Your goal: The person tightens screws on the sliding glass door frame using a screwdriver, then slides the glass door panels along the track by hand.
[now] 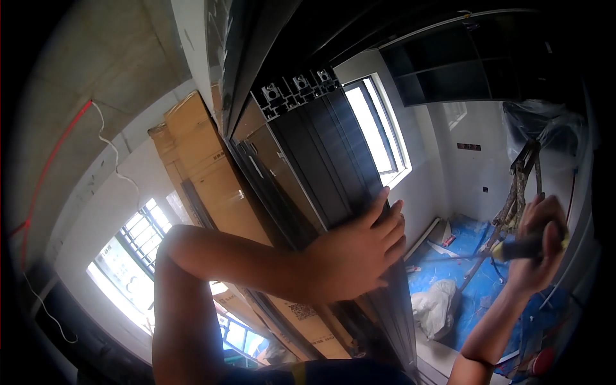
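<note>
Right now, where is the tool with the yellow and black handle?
In the head view it is at the far right, gripped in the right hand. The screwdriver points left toward the dark metal frame, which the left hand presses on.

The profile (333, 160) under my left hand (356, 253) is dark grey, ribbed lengthwise. My right hand (539, 247) grips a black and yellow handle (523, 247). Tan cardboard (205, 160), blue floor sheeting (475, 289), red cable (54, 154).
</note>
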